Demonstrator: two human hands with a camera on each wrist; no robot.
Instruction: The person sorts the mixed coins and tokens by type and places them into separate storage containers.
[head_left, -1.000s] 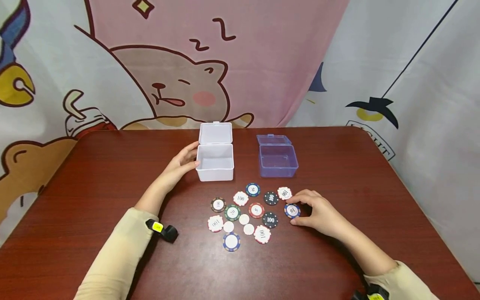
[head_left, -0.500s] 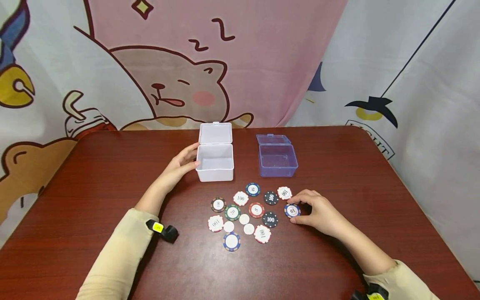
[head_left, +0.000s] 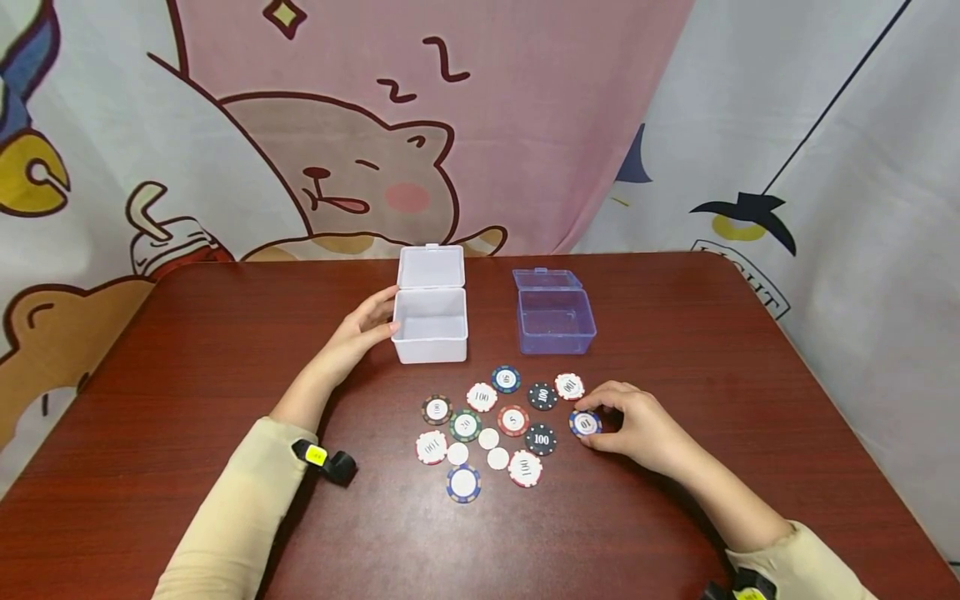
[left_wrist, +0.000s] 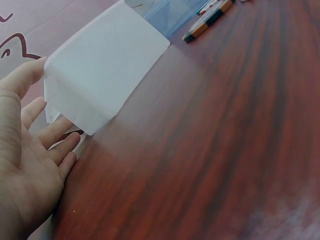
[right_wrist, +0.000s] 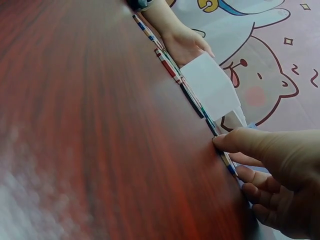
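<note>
My right hand point(head_left: 633, 425) pinches a blue-and-white poker chip point(head_left: 585, 423) marked 10, thumb at its near edge and a finger at its far edge. In the right wrist view that chip point(right_wrist: 228, 163) appears edge-on at table level. At the back, my left hand point(head_left: 358, 327) holds the left side of a white plastic box point(head_left: 431, 348) with its lid raised. Left wrist view: the thumb is on the box's point(left_wrist: 105, 60) edge, other fingers lower beside it. Several loose chips lie mid-table, among them a red chip point(head_left: 513, 421) and a green chip point(head_left: 465, 425).
A translucent blue box point(head_left: 557, 343), lid raised, stands right of the white one. Small plain white discs point(head_left: 488, 439) lie among the chips. The brown table point(head_left: 337, 533) ends at the back against a printed curtain point(head_left: 525, 125).
The blue-and-white chip has shifted very slightly with the right hand's fingers still at it. My left hand and both boxes stay where they were.
</note>
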